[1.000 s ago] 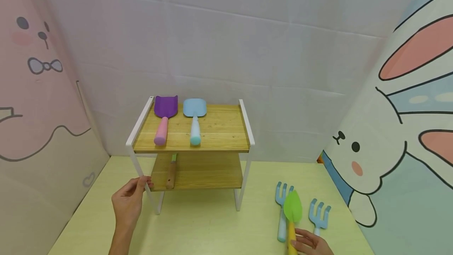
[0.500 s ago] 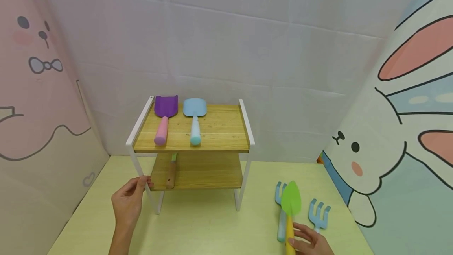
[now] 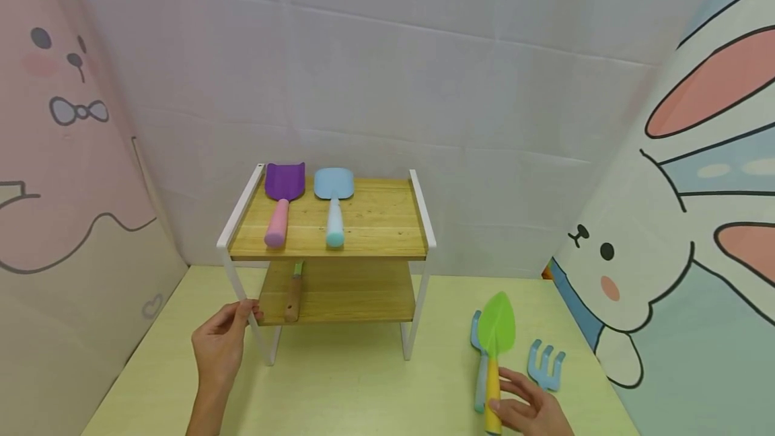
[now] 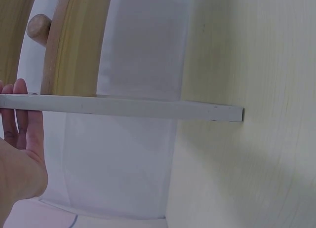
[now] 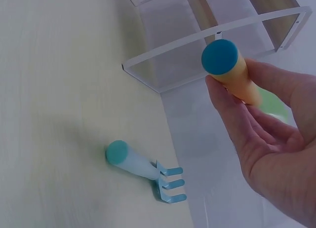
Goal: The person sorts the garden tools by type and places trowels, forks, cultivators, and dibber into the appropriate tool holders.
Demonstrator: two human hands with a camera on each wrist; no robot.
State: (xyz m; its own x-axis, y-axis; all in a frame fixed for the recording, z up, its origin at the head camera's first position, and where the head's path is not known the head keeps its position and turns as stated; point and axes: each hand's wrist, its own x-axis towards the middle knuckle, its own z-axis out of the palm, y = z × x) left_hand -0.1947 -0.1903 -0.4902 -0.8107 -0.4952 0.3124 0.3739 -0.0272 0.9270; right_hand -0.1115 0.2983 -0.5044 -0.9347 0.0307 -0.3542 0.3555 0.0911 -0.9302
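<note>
Lifting (head view): ok so the green trowel (image 3: pixel 496 332) has shifted up and a bit left over the last second, now covering more of one fork (image 3: pixel 481 385). I'd call that the pick-up well under way. Right hand (image 3: pixel 533 406) pinches its yellow handle (image 3: pixel 493 382); the other fork (image 3: pixel 546 367) lies near it on the tabletop (image 3: pixel 351 389).
White leg (image 3: pixel 234 278) (head view): left hand (image 3: pixel 219 342) hasn't really budged, fingers and thumb pinching it. Purple scoop (image 3: pixel 284 184) and blue scoop (image 3: pixel 334 184) sit on top of the rack (image 3: pixel 381 227), wooden-handled tool (image 3: pixel 293 298) on the lower shelf (image 3: pixel 357 295).
White leg (left wrist): fingers reach behind it, tips poking past; thumb's hidden, so can't tell how tight.
Yellow handle (right wrist): thumb and fingers are only handle-wide apart, pinching near the teal end (image 5: pixel 219 57). Looks clear of the tabletop to me.
</note>
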